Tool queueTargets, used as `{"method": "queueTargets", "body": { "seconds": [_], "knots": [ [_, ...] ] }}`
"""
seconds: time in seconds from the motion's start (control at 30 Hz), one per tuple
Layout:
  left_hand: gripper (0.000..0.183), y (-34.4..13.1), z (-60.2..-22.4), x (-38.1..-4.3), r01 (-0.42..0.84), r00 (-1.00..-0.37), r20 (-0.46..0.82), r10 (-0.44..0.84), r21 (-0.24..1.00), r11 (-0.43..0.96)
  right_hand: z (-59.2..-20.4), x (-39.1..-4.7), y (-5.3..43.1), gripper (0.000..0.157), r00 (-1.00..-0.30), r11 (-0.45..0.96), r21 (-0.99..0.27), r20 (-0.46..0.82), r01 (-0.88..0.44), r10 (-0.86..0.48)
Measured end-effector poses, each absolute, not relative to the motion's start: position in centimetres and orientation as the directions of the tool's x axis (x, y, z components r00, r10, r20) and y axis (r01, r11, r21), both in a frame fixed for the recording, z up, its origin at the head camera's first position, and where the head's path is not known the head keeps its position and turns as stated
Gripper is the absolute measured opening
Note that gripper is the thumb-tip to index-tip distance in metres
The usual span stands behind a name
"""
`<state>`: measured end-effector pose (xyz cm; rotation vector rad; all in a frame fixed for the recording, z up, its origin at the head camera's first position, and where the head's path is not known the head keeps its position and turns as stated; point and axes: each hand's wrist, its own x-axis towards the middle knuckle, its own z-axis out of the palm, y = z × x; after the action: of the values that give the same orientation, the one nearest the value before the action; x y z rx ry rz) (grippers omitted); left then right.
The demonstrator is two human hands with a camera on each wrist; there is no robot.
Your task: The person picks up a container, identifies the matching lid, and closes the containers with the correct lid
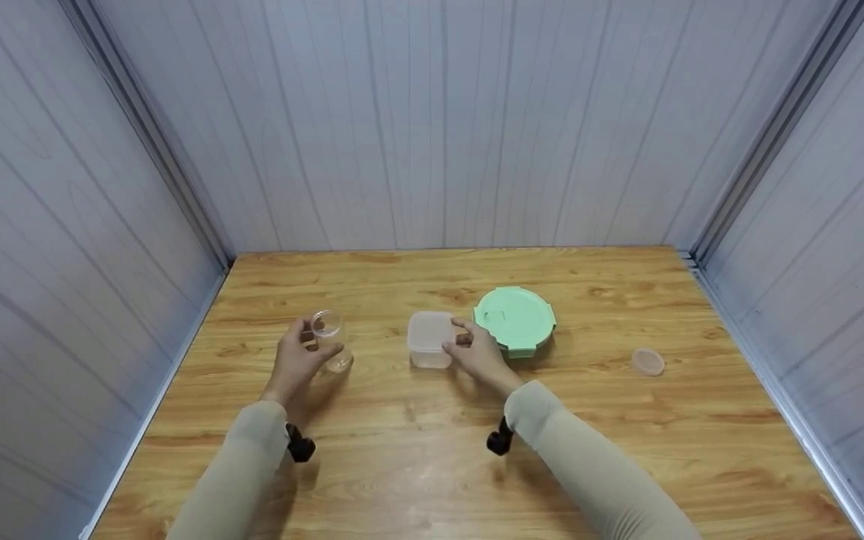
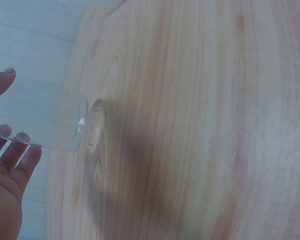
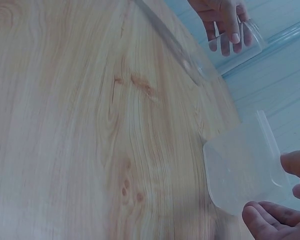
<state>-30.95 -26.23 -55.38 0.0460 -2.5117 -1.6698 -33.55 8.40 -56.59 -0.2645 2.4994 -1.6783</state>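
On the left, my left hand [image 1: 299,361] grips a clear round jar [image 1: 331,342], thumb on one side and fingers on the other. The jar [image 2: 50,120] stands upright with an open-looking rim; in the left wrist view its base is close to the table, and I cannot tell whether it touches. At the middle, a translucent square container [image 1: 430,341] with a flat top rests on the table. My right hand [image 1: 481,355] holds its right side between thumb and fingers. The right wrist view shows fingertips [image 3: 255,212] against the container [image 3: 240,165].
A round container with a mint-green clip lid [image 1: 516,319] stands just right of and behind my right hand. Farther right lies a small translucent round lid [image 1: 648,361]. The wooden table [image 1: 417,465] is bounded by pale panel walls [image 1: 432,135] at the back and sides.
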Motion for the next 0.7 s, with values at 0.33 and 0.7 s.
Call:
{"method": "queueTargets", "body": {
  "seconds": [0.33,0.7],
  "knots": [
    [0.052,-25.7,-55.4,-30.1,0.069,-0.994,0.097,-0.058,0.926,0.371,-56.2,-33.4,8.4,0.056,-0.977,0.353,-0.934,-0.014,-0.063,-0.211],
    [0.054,-25.0,-55.3,-29.3,0.084,-0.995,0.094,-0.014,0.935,0.344,-56.3,-33.3,8.5,0.055,-0.978,0.354,-0.932,0.006,-0.081,-0.209]
  ]
}}
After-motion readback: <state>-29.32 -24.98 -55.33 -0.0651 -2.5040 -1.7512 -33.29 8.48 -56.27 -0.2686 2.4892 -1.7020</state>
